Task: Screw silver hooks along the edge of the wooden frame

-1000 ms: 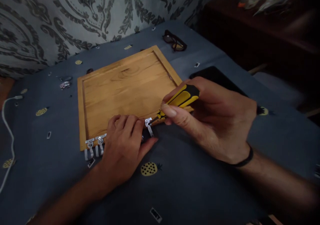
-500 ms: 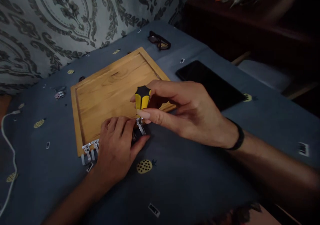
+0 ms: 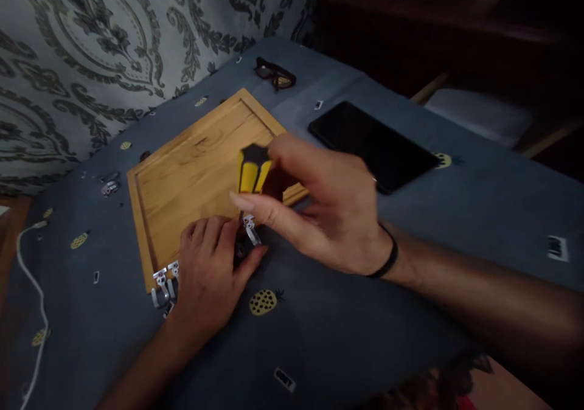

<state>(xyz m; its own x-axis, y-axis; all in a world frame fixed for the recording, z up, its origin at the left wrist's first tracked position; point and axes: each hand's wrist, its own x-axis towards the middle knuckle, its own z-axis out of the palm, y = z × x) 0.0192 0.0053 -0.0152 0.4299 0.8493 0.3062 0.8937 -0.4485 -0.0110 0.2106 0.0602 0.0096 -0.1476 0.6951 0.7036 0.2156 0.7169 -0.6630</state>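
Note:
My right hand is closed around a small screwdriver with a yellow and black handle. The handle is upright with a slight tilt, and its thin shaft points down beside a silver metal hook at the near edge of a wooden board. My left hand grips that near edge, fingers over the board and thumb stretched below the hook. Left of it, two more silver hooks sit along the same edge. The palm hides part of the edge between them.
A black tablet or phone lies right of the board, with dark-framed glasses behind. Small metal pieces lie on the left. A white cable runs down the left side of the blue patterned tablecloth.
My right hand has drawn the screwdriver slightly left and up, so its shaft is now left of the hook's top plate. My left hand stays on the board's edge. The view has shifted a little.

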